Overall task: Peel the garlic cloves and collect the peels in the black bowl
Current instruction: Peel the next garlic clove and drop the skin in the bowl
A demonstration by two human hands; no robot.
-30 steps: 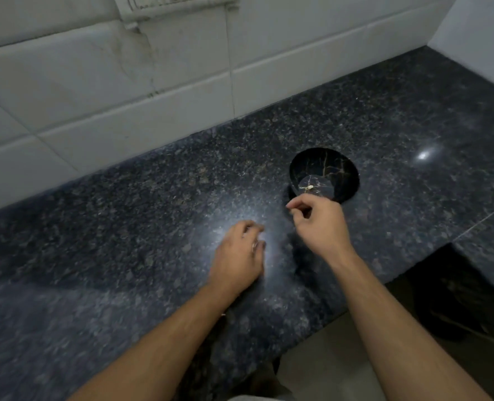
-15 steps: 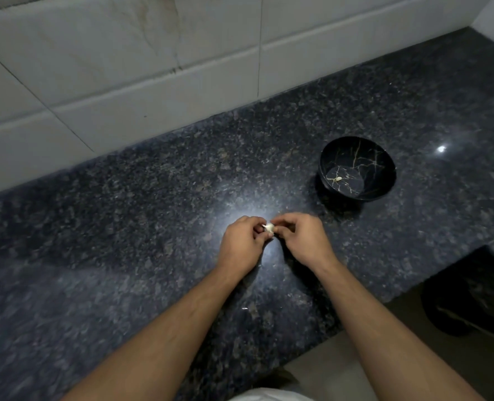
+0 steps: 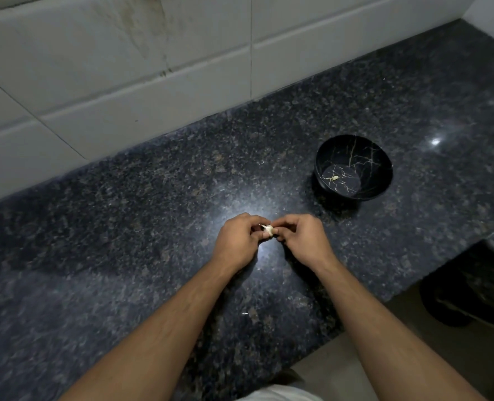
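Dark speckled granite surface (image 3: 124,241) lies under my arms. My left hand (image 3: 237,241) and right hand (image 3: 303,238) both pinch one garlic clove (image 3: 268,230) between fingertips, its orientation unclear. Right of them stands the black bowl (image 3: 379,175) holding one peel (image 3: 335,178).

garlic clove (image 3: 268,230) mostly covered by fingertips of both hands. speck in black bowl (image 3: 352,166) at 2 o'clock too small to identify.
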